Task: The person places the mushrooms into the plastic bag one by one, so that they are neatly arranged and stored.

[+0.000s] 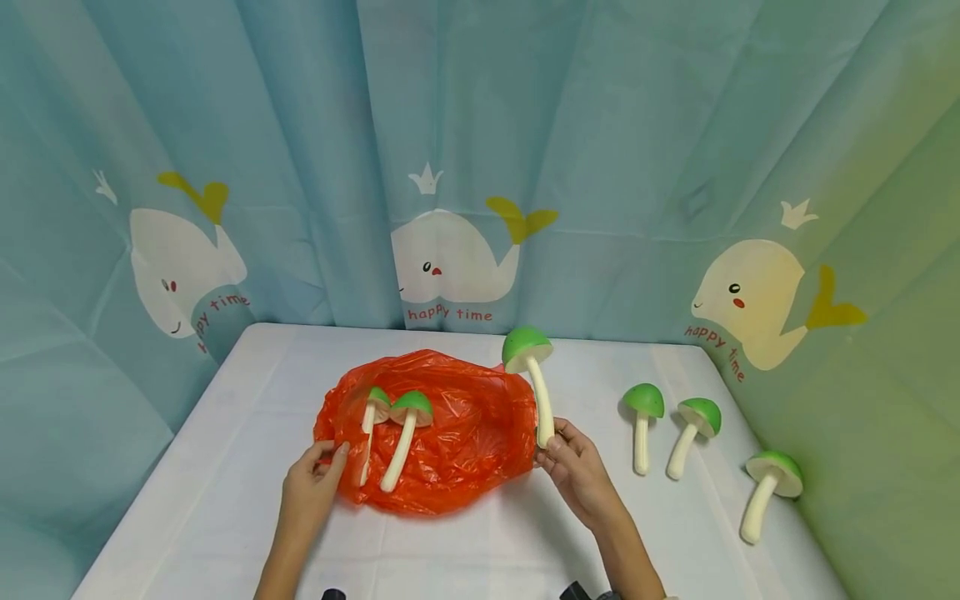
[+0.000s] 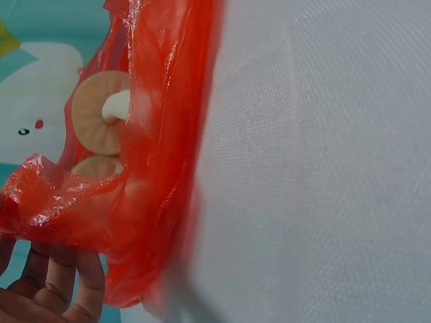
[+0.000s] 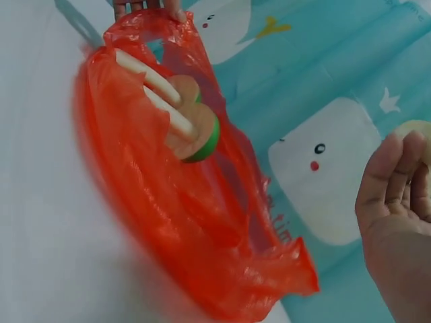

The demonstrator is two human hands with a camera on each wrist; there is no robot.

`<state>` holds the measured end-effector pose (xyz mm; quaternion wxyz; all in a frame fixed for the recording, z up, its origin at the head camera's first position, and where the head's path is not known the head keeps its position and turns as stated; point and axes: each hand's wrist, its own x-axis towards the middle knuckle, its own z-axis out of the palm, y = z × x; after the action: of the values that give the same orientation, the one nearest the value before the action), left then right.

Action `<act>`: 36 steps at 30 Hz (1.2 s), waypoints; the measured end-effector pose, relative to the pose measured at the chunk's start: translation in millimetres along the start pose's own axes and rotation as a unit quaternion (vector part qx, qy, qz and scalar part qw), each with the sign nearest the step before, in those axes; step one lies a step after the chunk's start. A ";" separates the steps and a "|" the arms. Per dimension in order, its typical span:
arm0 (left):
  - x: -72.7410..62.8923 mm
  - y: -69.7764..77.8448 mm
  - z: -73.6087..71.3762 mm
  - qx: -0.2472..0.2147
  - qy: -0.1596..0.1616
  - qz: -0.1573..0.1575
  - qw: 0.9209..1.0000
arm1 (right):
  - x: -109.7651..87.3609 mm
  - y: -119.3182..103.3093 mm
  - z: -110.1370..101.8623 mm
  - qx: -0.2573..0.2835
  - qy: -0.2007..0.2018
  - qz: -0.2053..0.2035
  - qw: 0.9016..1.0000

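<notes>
Two mushrooms [image 1: 378, 404] [image 1: 412, 408] already inside bag [image 1: 472, 433]; left hand [image 1: 311, 479] pinches bag, right hand [image 1: 577, 471] grips third mushroom [image 1: 539, 392]; three mushrooms [image 1: 643, 402] [image 1: 699, 414] [image 1: 774, 473] outside, four o'clock.

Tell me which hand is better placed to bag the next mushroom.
Probably the right hand: it holds a mushroom near the red bag, while the left hand grips the bag's edge.

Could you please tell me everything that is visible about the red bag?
The bag is red, thin, glossy, crinkled and partly see-through, apparently plastic. It lies on the white table, its mouth open. The left hand grips its left end. Two green-capped mushrooms lie side by side inside, in its left half. The right hand is near its right end, but the right wrist view shows a gap between them.
</notes>
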<state>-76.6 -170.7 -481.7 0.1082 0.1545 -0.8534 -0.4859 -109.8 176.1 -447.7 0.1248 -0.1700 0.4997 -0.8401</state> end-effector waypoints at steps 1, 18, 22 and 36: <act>0.3 -0.2 0.3 -0.001 -0.001 0.000 1.000 | -0.1 -0.8 1.8 -0.005 -0.003 0.001 1.000; -0.3 -2.2 1.7 -0.004 -0.001 -0.002 1.000 | 2.5 19.4 19.8 -0.063 0.065 0.075 0.993; 0.0 -2.0 1.1 -0.006 -0.003 -0.004 1.000 | 4.8 24.9 26.5 -0.079 0.072 0.100 0.989; -1.7 -3.3 1.7 -0.007 0.017 0.014 1.000 | 20.5 54.7 43.9 -0.038 0.061 0.204 0.976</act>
<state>-75.1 -170.2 -485.4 0.1303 0.1497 -0.8503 -0.4874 -108.2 107.7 -473.2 0.2565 -0.0175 0.5622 -0.7860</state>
